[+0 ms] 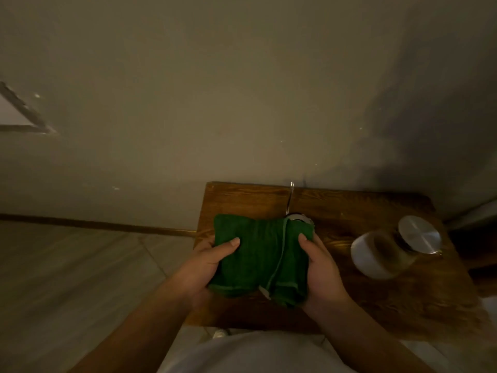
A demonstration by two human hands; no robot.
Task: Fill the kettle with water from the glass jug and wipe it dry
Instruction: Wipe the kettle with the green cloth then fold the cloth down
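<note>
A green cloth (258, 254) is draped over the kettle on the wooden table (403, 300). Only a bit of the kettle's metal top (298, 218) and a thin metal handle rising behind it show. My left hand (212, 262) presses the cloth's left side, thumb on top. On the cloth's right side sits my right hand (320, 267), gripping it against the kettle. The glass jug (390, 251), with a white base and a round metal lid, stands to the right, apart from both hands.
The small table stands against a plain wall. To its left lies a light floor (80, 270) with a dark skirting strip. A framed shape (18, 114) is on the wall at far left. My light clothing fills the bottom edge.
</note>
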